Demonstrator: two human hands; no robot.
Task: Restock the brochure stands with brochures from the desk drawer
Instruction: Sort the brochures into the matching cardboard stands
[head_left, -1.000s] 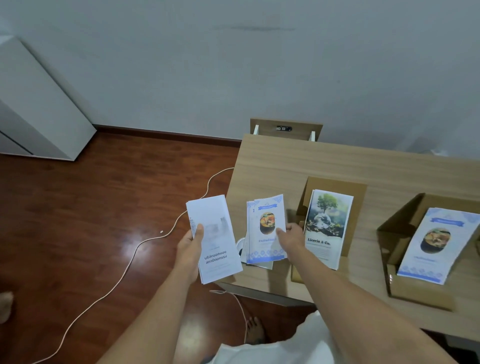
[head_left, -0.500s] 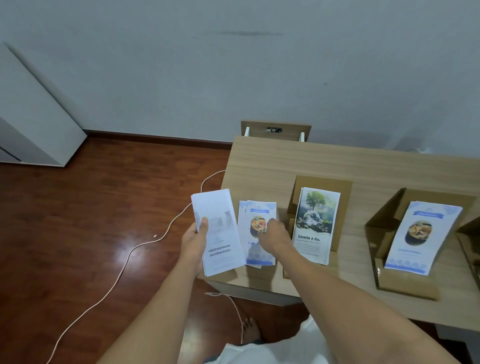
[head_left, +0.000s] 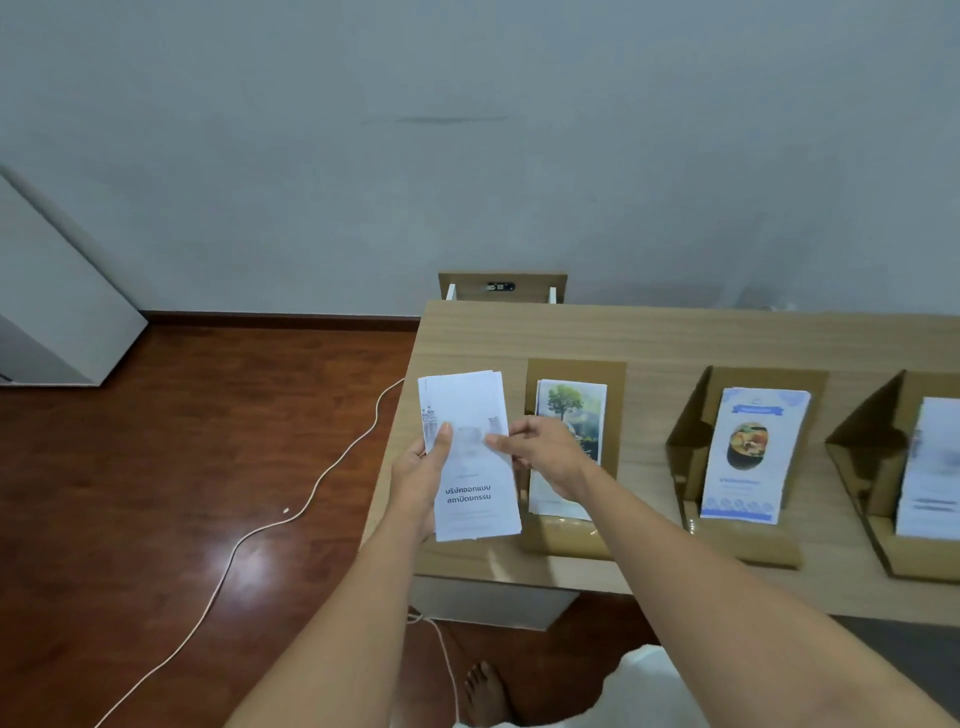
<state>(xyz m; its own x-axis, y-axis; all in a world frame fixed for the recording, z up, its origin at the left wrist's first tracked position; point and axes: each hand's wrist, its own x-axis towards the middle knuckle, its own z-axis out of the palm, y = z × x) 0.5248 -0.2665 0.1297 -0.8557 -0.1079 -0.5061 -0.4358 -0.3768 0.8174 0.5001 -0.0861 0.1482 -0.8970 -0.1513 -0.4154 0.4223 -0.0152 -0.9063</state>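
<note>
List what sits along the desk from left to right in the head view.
White brochures held in both hands → tree brochure in its cardboard stand → food brochure in the second stand → blurred brochures in the third stand.

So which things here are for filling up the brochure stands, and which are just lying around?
For the job:
- white brochure stack, held by both hands: left hand, right hand
- three cardboard stands: tree brochures, food brochures, white brochures

Just lying about:
- white cable on the floor
- grey cabinet
</note>
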